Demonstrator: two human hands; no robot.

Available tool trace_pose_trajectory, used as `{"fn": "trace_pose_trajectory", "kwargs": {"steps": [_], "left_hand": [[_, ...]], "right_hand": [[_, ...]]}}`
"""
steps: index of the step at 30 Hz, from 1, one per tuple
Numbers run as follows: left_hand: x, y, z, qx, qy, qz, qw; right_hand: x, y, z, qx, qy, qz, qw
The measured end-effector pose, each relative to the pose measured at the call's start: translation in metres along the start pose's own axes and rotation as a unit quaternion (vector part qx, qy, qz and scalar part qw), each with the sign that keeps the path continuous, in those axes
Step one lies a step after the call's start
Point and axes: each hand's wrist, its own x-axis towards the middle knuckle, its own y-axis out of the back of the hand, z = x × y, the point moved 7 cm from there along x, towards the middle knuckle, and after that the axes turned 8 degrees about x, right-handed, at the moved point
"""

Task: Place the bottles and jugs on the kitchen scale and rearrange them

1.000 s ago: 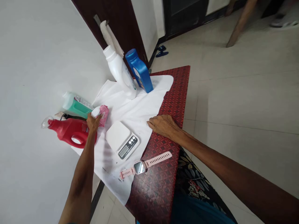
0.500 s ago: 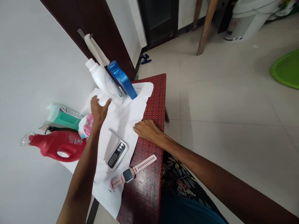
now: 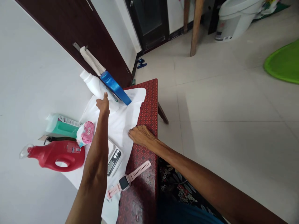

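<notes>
My left hand (image 3: 103,104) is at the lower side of a white bottle (image 3: 94,85), thumb raised apart from the fingers. Whether it touches the bottle I cannot tell. A blue bottle (image 3: 116,88) leans close beside the white one. My right hand (image 3: 141,135) rests with curled fingers on the edge of a white cloth (image 3: 119,124); what lies under the fingertips is hidden. Between my arms sits a digital scale (image 3: 114,158), partly covered by my left forearm. A pink smartwatch (image 3: 124,182) lies in front of it.
At the wall are a red jug (image 3: 67,149), a green bottle (image 3: 65,126) and a pink-and-white packet (image 3: 87,133). The red patterned table (image 3: 149,99) ends at a tiled floor. Farther off are a white bucket (image 3: 235,21) and a green round object (image 3: 283,63).
My left hand has moved forward to the white bottle and turned. The right hand stays at the cloth's edge. The view has shifted slightly; the bottles keep their places.
</notes>
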Motion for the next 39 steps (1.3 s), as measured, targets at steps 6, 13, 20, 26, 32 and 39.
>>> {"fn": "trace_pose_trajectory", "kwargs": {"steps": [6,13,20,26,32,39], "left_hand": [[-0.008,0.007,0.0,-0.121,0.088,0.046,0.988],[-0.028,0.032,-0.015,-0.181,0.106,0.099,0.973],[-0.06,0.087,-0.025,-0.16,0.058,0.12,0.978],[-0.115,0.165,-0.006,-0.206,0.025,0.15,0.967],[-0.173,0.232,-0.024,-0.204,0.013,0.172,0.964],[-0.218,0.258,-0.066,-0.134,0.035,0.187,0.972]], "right_hand": [[-0.001,0.004,-0.001,-0.004,-0.006,-0.006,1.0],[-0.004,0.006,-0.001,-0.019,-0.014,-0.004,1.0],[-0.003,0.001,0.002,-0.038,-0.029,-0.021,0.999],[-0.003,0.004,-0.001,-0.045,-0.043,-0.047,0.997],[-0.004,0.004,-0.001,-0.059,-0.035,-0.035,0.997],[-0.003,0.003,-0.002,-0.073,-0.046,-0.041,0.995]]}}
